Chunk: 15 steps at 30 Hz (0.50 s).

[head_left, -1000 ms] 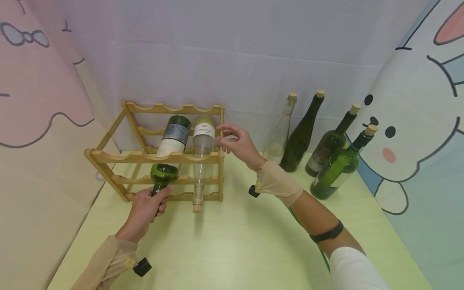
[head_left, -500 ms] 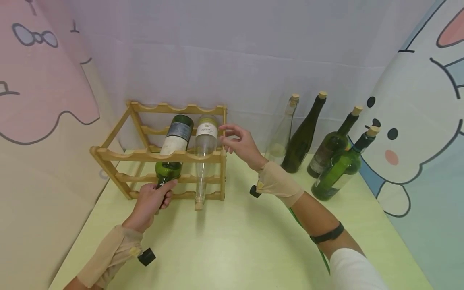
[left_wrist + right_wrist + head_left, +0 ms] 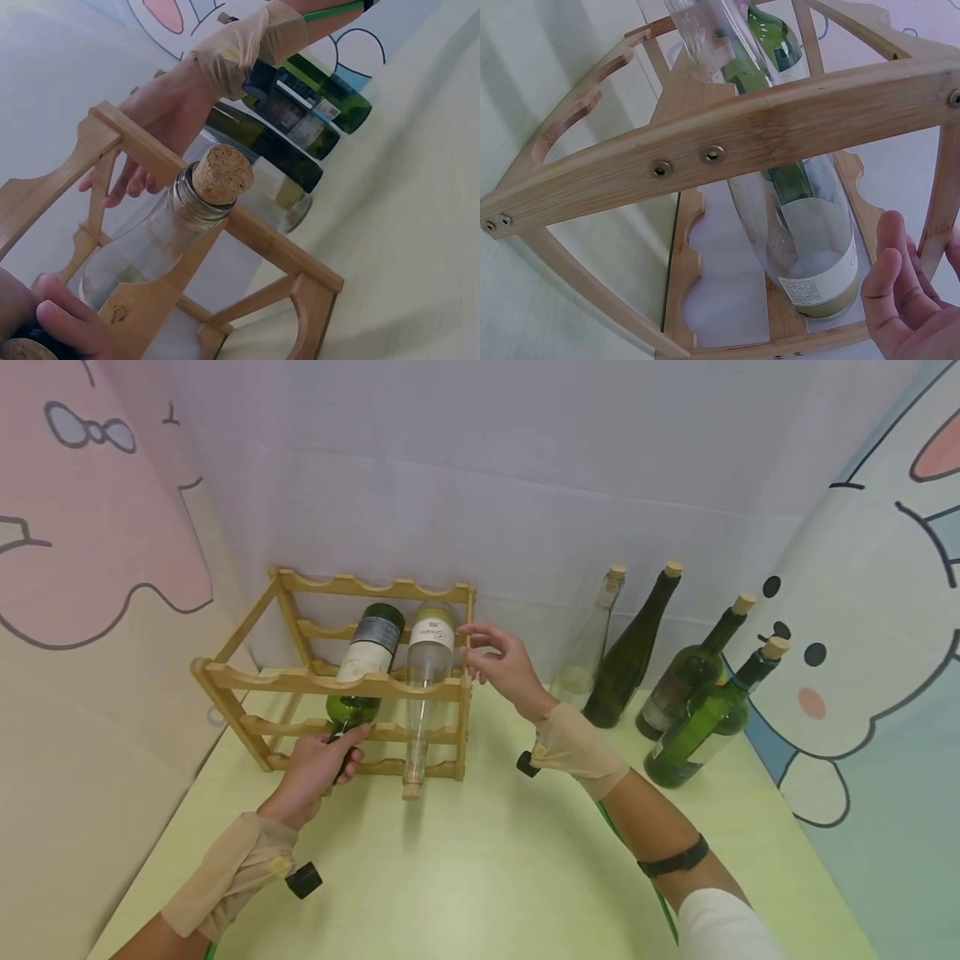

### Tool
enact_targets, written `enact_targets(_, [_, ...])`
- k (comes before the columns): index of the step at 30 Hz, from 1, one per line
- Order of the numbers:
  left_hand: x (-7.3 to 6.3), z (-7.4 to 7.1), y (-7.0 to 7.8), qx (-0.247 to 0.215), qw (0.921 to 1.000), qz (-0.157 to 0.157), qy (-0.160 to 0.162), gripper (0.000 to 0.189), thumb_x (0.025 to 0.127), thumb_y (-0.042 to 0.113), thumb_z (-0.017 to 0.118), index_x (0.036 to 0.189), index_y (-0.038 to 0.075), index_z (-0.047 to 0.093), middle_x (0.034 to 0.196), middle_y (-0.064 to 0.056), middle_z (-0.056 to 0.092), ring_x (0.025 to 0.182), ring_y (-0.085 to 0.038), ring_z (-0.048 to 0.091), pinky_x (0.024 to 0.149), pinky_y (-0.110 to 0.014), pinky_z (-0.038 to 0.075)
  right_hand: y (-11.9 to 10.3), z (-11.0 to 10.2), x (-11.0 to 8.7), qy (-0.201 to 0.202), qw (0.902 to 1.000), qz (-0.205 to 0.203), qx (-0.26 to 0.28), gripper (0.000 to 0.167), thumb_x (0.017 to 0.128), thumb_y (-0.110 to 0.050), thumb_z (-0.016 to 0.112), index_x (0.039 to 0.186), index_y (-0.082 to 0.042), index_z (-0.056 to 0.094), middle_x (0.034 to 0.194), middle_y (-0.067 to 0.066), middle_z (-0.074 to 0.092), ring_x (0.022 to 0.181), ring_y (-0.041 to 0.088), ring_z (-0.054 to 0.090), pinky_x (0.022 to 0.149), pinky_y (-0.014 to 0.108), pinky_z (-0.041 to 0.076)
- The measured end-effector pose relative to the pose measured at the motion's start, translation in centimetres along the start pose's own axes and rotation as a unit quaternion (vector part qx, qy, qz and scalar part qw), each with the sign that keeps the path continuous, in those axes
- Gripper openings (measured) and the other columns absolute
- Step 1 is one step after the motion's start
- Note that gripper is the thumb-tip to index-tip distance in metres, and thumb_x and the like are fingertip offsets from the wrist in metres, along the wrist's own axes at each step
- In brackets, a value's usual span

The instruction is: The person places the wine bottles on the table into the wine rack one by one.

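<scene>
In the head view, my left hand (image 3: 307, 777) grips the neck of a green wine bottle (image 3: 366, 653). The bottle lies in the wooden wine rack (image 3: 330, 681) with its neck toward me. Beside it on the right rests a clear glass bottle (image 3: 429, 670), its cork (image 3: 223, 174) close up in the left wrist view. My right hand (image 3: 510, 670) is at the rack's right upright post, fingers loosely bent beside the clear bottle's base. In the right wrist view, the fingertips (image 3: 890, 225) stand right by that post with no bottle between them.
To the right on the pale table (image 3: 450, 877) stand several corked bottles: a clear one (image 3: 588, 647), a slim dark one (image 3: 630, 652), a dark labelled one (image 3: 678, 681) and a green one (image 3: 701, 727). A white curtain (image 3: 525, 510) hangs close behind the rack.
My left hand has pushed the green bottle slightly farther into the rack, away from me. My right hand stays by the rack's post. The head view has shifted a little.
</scene>
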<state>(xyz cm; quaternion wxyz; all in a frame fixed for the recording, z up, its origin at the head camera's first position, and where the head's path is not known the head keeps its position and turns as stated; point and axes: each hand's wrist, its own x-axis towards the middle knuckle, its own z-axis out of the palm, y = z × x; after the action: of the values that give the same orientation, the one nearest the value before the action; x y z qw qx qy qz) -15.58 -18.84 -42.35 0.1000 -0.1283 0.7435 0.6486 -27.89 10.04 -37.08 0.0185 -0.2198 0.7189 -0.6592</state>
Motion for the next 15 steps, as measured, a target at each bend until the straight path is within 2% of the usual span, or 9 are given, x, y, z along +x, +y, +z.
enact_targets(6, [0.6,-0.1,0.0,-0.025,0.9996,-0.007,-0.014,0.039,0.105,0.046,0.069,0.106,0.008,0.058,0.071,0.008,0.059,0.056,-0.003,0.05,0.053,-0.019,0.043,0.0,-0.1,-0.1,0.0,1.0,-0.002,0.0,0.041,0.105,-0.01,0.067,0.144,0.002,0.061,0.132,0.024,0.06,0.066,0.01,0.06,0.064,0.027,0.05])
enact_targets(10, [0.7,-0.1,-0.2,-0.032,0.9991,0.004,-0.026,0.033,0.106,0.041,0.069,0.104,0.01,0.057,0.072,0.007,0.058,0.058,-0.004,0.049,0.055,-0.02,0.044,0.0,-0.2,-0.1,-0.002,1.0,-0.004,0.002,0.042,0.105,-0.011,0.067,0.145,0.001,0.06,0.133,0.026,0.059,0.067,0.012,0.061,0.064,0.027,0.048])
enact_targets(15, [-0.1,0.0,-1.1,-0.036,0.9982,0.0,-0.048,0.031,0.109,0.039,0.064,0.103,0.009,0.059,0.074,0.005,0.056,0.06,-0.007,0.048,0.057,-0.022,0.043,0.2,-0.3,-0.1,-0.005,1.0,0.002,-0.005,0.04,0.105,-0.015,0.067,0.144,-0.007,0.063,0.129,0.017,0.06,0.07,0.014,0.063,0.066,0.029,0.048])
